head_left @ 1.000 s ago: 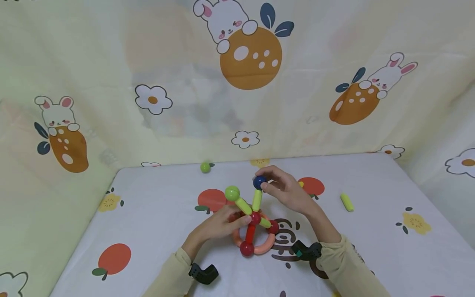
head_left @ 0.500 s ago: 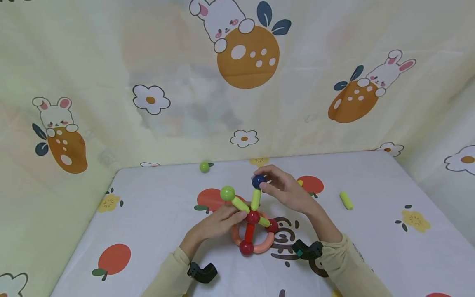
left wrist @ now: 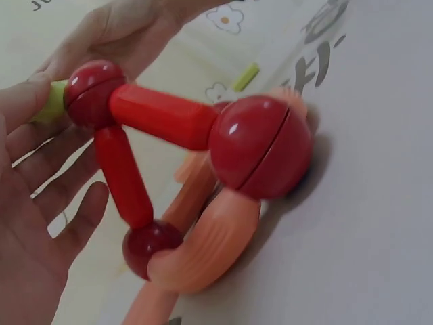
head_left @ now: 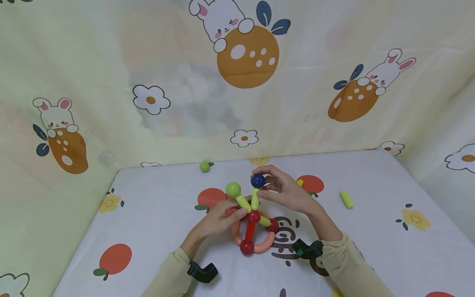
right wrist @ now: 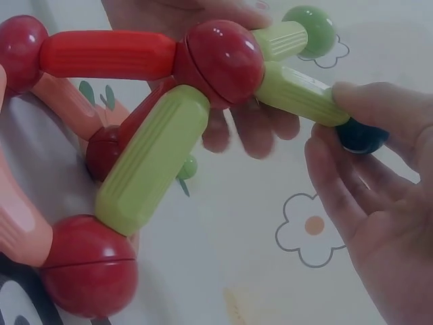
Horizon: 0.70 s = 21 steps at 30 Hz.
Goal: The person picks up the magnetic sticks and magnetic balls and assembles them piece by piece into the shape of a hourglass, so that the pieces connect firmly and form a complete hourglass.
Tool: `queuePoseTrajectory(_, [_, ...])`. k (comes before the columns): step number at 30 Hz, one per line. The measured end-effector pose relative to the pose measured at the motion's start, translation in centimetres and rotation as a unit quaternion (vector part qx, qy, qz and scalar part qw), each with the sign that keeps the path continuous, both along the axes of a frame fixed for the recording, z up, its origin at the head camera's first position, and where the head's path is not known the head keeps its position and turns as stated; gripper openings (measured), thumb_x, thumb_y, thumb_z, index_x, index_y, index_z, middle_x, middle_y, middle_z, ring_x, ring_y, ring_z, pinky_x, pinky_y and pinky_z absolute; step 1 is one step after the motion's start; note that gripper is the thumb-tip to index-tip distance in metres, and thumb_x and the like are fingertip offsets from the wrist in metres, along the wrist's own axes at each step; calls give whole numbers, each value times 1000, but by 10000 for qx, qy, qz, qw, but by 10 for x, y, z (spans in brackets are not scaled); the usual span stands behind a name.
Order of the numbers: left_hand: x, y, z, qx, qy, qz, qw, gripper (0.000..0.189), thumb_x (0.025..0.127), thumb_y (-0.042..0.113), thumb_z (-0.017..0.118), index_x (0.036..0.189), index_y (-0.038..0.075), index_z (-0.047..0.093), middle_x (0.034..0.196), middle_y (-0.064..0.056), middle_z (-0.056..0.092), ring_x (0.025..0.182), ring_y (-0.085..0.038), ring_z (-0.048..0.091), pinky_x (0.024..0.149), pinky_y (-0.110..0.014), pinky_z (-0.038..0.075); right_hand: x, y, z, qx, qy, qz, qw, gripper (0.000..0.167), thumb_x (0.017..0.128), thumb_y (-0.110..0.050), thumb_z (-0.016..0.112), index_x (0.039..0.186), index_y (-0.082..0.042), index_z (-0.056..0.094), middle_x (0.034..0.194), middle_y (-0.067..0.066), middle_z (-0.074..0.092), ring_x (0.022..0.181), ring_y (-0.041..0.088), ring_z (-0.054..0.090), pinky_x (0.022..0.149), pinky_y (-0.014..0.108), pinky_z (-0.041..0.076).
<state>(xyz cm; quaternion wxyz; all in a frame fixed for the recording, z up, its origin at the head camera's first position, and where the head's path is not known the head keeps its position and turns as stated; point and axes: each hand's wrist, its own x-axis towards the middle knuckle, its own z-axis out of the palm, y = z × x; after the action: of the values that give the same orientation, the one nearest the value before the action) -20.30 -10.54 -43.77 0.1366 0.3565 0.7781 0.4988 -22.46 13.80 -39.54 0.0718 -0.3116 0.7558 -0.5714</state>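
Observation:
A toy frame of rods and balls stands on the table, with a ring of curved orange rods (head_left: 264, 246) at its base. Two red rods (left wrist: 162, 116) and a yellow-green rod (right wrist: 154, 159) rise from red balls to the top red ball (head_left: 254, 217). From that ball, one yellow-green rod (head_left: 243, 203) carries a green ball (head_left: 233, 189) and another yellow-green rod (right wrist: 301, 93) carries a blue ball (head_left: 257, 181). My left hand (head_left: 222, 218) pinches the green-ball rod near the top red ball. With thumb and fingers, my right hand (head_left: 283, 189) pinches the blue-ball rod just below its ball.
A loose yellow-green rod (head_left: 346, 199) lies on the table to the right. Near the back edge sits a small green ball (head_left: 204, 166). A yellow piece (head_left: 299, 182) shows partly behind the right hand. A printed curtain (head_left: 178, 123) hangs behind the table.
The right thumb has slid down from the blue ball onto the rod below it. The green ball and its rod have swung slightly up and right. The base has hardly moved.

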Motion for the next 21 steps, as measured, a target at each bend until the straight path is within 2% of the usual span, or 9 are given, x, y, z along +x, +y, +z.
queuePoseTrajectory(6, [0,4,-4,415,-249,-316,9983,39,99,22,48,137,17,48,136,1,56,132,-11,45,108,-32,38,-2,0,-3,258,168,-107,9995,48,87,-13,67,130,-21,46,123,5,53,105,22,59,93,38,49])
queuePoseTrajectory(11, [-1,5,-4,541,-326,-340,9974,38,98,16,50,136,14,50,133,-2,59,133,-13,44,108,-35,37,-2,1,-2,368,224,-110,9990,50,87,-15,67,131,-20,46,125,4,54,107,21,58,92,44,48])
queuePoseTrajectory(15, [-1,6,-4,632,-417,-326,9966,38,97,12,50,136,12,51,132,-6,59,134,-15,43,108,-36,37,0,1,1,318,229,-96,9992,51,87,-14,68,132,-19,46,126,3,54,107,21,59,92,40,49])
queuePoseTrajectory(18, [-1,6,-5,708,-476,-343,9958,37,97,12,50,134,10,51,133,-7,58,136,-16,40,109,-34,37,0,1,2,204,57,-77,9997,52,87,-15,68,133,-19,44,128,6,52,107,23,59,93,33,50])
queuePoseTrajectory(21, [-2,7,-6,698,-477,-335,9959,37,97,15,50,134,10,52,133,-7,58,137,-15,40,108,-33,37,2,1,1,93,-447,-84,9989,58,86,-17,68,137,-19,40,131,8,50,110,26,59,92,29,50])
